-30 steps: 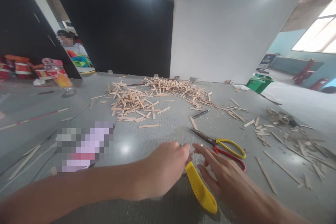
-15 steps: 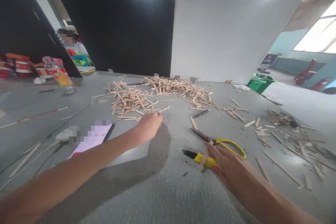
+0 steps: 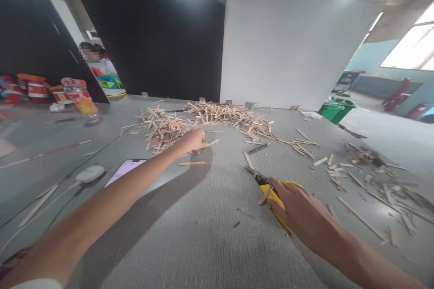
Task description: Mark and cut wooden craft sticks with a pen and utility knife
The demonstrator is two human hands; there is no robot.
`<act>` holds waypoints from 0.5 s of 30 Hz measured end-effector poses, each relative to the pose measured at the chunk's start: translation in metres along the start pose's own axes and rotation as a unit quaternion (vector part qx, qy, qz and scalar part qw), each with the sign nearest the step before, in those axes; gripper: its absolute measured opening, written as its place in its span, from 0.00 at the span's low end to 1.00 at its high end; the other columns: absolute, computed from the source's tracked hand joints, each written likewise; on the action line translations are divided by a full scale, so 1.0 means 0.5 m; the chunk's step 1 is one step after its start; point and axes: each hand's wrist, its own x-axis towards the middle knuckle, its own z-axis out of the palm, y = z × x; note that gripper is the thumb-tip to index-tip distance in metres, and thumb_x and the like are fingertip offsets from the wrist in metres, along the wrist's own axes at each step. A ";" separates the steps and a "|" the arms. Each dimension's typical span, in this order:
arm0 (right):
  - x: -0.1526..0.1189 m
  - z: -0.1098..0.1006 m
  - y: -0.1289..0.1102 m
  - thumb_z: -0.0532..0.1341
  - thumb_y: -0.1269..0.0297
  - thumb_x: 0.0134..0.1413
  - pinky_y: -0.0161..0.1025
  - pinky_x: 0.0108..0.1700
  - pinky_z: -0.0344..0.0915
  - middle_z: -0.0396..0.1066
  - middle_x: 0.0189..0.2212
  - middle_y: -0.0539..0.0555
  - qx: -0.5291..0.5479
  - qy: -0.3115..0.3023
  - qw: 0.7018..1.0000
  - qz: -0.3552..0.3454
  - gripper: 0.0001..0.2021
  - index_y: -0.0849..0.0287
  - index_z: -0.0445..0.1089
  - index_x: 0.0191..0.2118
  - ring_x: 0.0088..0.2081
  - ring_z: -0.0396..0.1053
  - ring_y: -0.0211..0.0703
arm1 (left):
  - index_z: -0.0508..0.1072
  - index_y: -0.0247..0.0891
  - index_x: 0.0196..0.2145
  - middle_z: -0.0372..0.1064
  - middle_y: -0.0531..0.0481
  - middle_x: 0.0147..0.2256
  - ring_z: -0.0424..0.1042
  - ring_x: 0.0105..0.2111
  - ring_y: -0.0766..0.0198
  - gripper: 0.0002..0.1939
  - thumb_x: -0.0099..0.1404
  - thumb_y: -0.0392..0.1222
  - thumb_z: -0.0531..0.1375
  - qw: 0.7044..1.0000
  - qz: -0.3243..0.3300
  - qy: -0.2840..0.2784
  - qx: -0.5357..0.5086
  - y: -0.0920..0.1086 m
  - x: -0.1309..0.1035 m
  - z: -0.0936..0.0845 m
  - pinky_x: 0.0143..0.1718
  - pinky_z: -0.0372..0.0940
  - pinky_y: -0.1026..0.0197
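The left hand (image 3: 195, 139) is by the pile of wooden sticks (image 3: 166, 127); I can't tell if it pinches one. The right hand (image 3: 292, 201) is curled around a yellow cutter (image 3: 275, 197), beside the scissors (image 3: 292, 183). Green bins (image 3: 330, 112) stand past the table (image 3: 210, 230); their insides are hidden. The left arm stretches far out; the right arm is lower.

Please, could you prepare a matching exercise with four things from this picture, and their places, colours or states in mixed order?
1. yellow cutter
2. phone
3. bins
4. left hand

A. green
B. partly hidden by the left forearm
C. at the stick pile
D. partly covered by the right hand

Pairs: 1-D; 2-B; 3-A; 4-C
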 end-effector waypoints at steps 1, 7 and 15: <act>-0.001 0.000 0.001 0.59 0.70 0.67 0.45 0.36 0.66 0.80 0.41 0.59 -0.003 0.002 1.000 -0.001 0.04 0.57 0.70 0.44 0.42 0.80 0.57 | 0.72 0.36 0.57 0.72 0.42 0.54 0.76 0.49 0.53 0.18 0.74 0.47 0.63 1.000 -0.003 -0.008 0.001 0.005 0.007 0.006 0.49 0.75 0.47; 0.004 0.006 0.010 0.59 0.69 0.68 0.45 0.35 0.65 0.81 0.41 0.60 -0.015 -0.003 1.000 -0.004 0.04 0.58 0.70 0.45 0.41 0.80 0.58 | 0.72 0.37 0.57 0.71 0.41 0.55 0.75 0.50 0.53 0.18 0.74 0.46 0.63 1.000 -0.004 -0.006 0.009 0.017 0.023 0.013 0.50 0.74 0.46; 0.004 -0.002 0.010 0.57 0.69 0.69 0.45 0.36 0.66 0.81 0.39 0.61 0.013 -0.007 1.000 -0.011 0.06 0.59 0.71 0.45 0.41 0.81 0.59 | 0.71 0.36 0.58 0.71 0.41 0.56 0.75 0.51 0.52 0.19 0.74 0.47 0.63 0.996 -0.061 0.054 0.035 0.004 -0.034 0.006 0.50 0.74 0.45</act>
